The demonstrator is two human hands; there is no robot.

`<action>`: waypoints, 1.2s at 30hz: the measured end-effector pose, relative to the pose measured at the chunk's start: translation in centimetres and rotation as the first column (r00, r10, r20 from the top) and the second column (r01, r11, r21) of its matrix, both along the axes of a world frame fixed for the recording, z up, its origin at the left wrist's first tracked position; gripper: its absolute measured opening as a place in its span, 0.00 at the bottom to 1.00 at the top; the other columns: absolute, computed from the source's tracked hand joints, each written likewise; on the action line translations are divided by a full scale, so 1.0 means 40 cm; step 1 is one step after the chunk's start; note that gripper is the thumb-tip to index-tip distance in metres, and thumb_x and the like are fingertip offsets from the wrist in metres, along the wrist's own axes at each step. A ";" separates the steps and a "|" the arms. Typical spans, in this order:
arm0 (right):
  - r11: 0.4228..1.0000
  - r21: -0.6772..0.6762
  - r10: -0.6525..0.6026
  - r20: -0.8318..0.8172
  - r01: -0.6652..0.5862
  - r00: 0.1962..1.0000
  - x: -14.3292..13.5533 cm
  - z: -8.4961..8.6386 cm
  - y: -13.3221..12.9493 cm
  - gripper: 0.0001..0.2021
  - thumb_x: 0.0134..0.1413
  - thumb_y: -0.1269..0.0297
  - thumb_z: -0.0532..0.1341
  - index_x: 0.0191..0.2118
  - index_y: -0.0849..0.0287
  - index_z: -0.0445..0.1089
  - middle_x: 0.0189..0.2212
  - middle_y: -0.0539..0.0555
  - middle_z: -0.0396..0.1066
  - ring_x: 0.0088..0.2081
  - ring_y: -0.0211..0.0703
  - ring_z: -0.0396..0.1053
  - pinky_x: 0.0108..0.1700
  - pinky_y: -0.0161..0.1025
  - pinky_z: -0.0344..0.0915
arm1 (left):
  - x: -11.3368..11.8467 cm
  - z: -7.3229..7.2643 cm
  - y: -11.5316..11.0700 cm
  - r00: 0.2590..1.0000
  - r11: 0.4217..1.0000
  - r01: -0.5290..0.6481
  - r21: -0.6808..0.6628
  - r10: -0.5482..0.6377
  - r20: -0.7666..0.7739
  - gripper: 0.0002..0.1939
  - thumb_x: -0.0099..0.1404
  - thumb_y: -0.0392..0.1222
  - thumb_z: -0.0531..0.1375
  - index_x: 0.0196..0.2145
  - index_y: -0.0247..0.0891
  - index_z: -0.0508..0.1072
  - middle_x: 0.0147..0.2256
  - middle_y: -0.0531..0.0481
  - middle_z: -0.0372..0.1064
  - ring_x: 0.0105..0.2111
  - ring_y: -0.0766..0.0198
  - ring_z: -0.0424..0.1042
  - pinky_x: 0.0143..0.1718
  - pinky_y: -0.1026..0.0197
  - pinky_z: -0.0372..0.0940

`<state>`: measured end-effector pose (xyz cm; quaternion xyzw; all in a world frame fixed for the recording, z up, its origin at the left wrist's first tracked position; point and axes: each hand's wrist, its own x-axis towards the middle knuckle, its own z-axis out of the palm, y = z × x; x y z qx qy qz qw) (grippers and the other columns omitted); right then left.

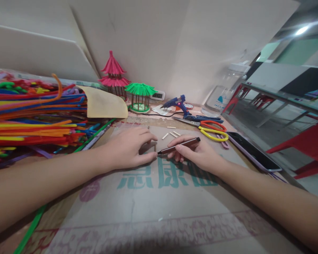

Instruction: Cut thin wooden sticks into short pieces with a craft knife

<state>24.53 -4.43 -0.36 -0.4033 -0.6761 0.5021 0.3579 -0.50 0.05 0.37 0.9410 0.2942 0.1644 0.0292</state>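
My right hand [190, 151] grips a brown marker pen [181, 145], its dark tip pointing left. Between the thumb and forefinger of my left hand [129, 146] is a short, thin brown stick [155, 146], held at its ends and standing roughly along my line of sight. The pen's tip meets or nearly meets the stick's near end; which of the two I cannot tell. Just beyond the hands lie several short white sticks [165, 136] on a printed cardboard sheet [116, 211], on which both forearms rest.
Bundles of colourful pipe cleaners [29, 106] fill the left side. At the back stand a pink pagoda model [112, 74], a green-roofed pavilion model [139, 95] and a blue glue gun [176, 103]. Scissors [213, 130], a phone [254, 151] and a clear water jug [222, 91] are on the right.
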 end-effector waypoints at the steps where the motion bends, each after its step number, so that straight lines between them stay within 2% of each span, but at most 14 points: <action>1: 1.000 -0.001 -0.004 0.004 0.004 1.000 0.000 -0.001 0.000 0.11 0.61 0.56 0.64 0.42 0.57 0.74 0.31 0.54 0.81 0.27 0.39 0.74 0.31 0.37 0.72 | 0.000 0.001 0.000 1.000 1.000 -0.006 -0.001 0.006 -0.016 0.19 0.66 0.54 0.62 0.45 0.37 0.77 0.37 0.45 0.71 0.40 0.53 0.70 0.42 0.55 0.62; 12: 1.000 0.011 -0.023 0.012 0.022 1.000 0.003 -0.010 0.002 0.12 0.61 0.55 0.64 0.43 0.57 0.74 0.32 0.54 0.80 0.27 0.38 0.74 0.31 0.38 0.73 | -0.001 -0.007 0.008 1.000 1.000 0.018 -0.019 -0.018 0.005 0.14 0.67 0.51 0.61 0.42 0.38 0.77 0.39 0.46 0.70 0.41 0.54 0.70 0.42 0.55 0.61; 16: 0.990 0.068 -0.126 -0.011 0.126 0.992 -0.001 -0.011 0.006 0.12 0.61 0.55 0.64 0.43 0.58 0.75 0.31 0.54 0.79 0.26 0.38 0.73 0.30 0.37 0.72 | 0.000 -0.008 0.008 1.000 1.000 -0.013 -0.027 0.013 0.001 0.14 0.68 0.50 0.59 0.43 0.39 0.76 0.40 0.46 0.71 0.43 0.53 0.70 0.44 0.54 0.62; 21: 0.961 0.122 -0.245 -0.043 0.249 0.969 -0.001 -0.016 0.015 0.12 0.62 0.55 0.63 0.42 0.58 0.75 0.32 0.55 0.79 0.28 0.40 0.73 0.31 0.39 0.72 | -0.005 -0.022 0.020 0.990 0.990 -0.142 0.023 0.143 -0.015 0.17 0.71 0.48 0.55 0.50 0.37 0.74 0.45 0.42 0.71 0.47 0.48 0.69 0.48 0.48 0.62; 23: 0.952 0.134 -0.273 -0.035 0.275 0.961 -0.001 -0.016 0.015 0.13 0.62 0.54 0.63 0.43 0.58 0.75 0.32 0.55 0.79 0.28 0.41 0.74 0.32 0.40 0.72 | -0.006 -0.024 0.022 0.987 0.987 -0.159 0.035 0.160 -0.012 0.18 0.71 0.48 0.54 0.52 0.36 0.73 0.46 0.41 0.72 0.48 0.47 0.69 0.48 0.47 0.63; 27: 0.933 0.203 -0.300 -0.022 0.299 0.954 0.000 -0.012 0.013 0.14 0.63 0.52 0.63 0.43 0.58 0.74 0.32 0.55 0.79 0.30 0.43 0.75 0.34 0.40 0.73 | -0.007 -0.021 0.017 0.992 0.990 -0.129 0.054 0.129 0.007 0.17 0.71 0.48 0.54 0.51 0.37 0.73 0.46 0.42 0.72 0.47 0.48 0.69 0.48 0.48 0.63; 31: 0.901 0.271 -0.326 -0.090 0.338 0.941 0.005 -0.014 0.023 0.16 0.64 0.48 0.61 0.44 0.57 0.72 0.32 0.54 0.78 0.31 0.43 0.75 0.35 0.40 0.72 | -0.005 -0.009 0.021 0.996 0.993 -0.080 0.091 0.083 -0.036 0.16 0.73 0.47 0.53 0.49 0.37 0.75 0.47 0.41 0.72 0.48 0.49 0.69 0.50 0.47 0.63; 34: 0.889 0.273 -0.331 -0.175 0.369 0.927 0.007 -0.017 0.033 0.18 0.64 0.45 0.60 0.44 0.56 0.71 0.33 0.53 0.77 0.30 0.43 0.73 0.34 0.41 0.72 | 0.012 0.007 0.043 0.995 0.985 -0.010 0.170 0.027 -0.097 0.16 0.73 0.45 0.55 0.53 0.38 0.75 0.50 0.40 0.70 0.52 0.48 0.67 0.55 0.46 0.60; 36: 0.883 0.274 -0.332 -0.209 0.381 0.920 0.008 -0.018 0.036 0.18 0.64 0.45 0.60 0.44 0.55 0.71 0.32 0.53 0.77 0.29 0.43 0.73 0.33 0.41 0.73 | 0.033 0.019 0.065 0.993 0.986 0.025 0.162 -0.006 -0.119 0.18 0.71 0.45 0.58 0.56 0.40 0.73 0.53 0.40 0.69 0.55 0.47 0.65 0.57 0.45 0.59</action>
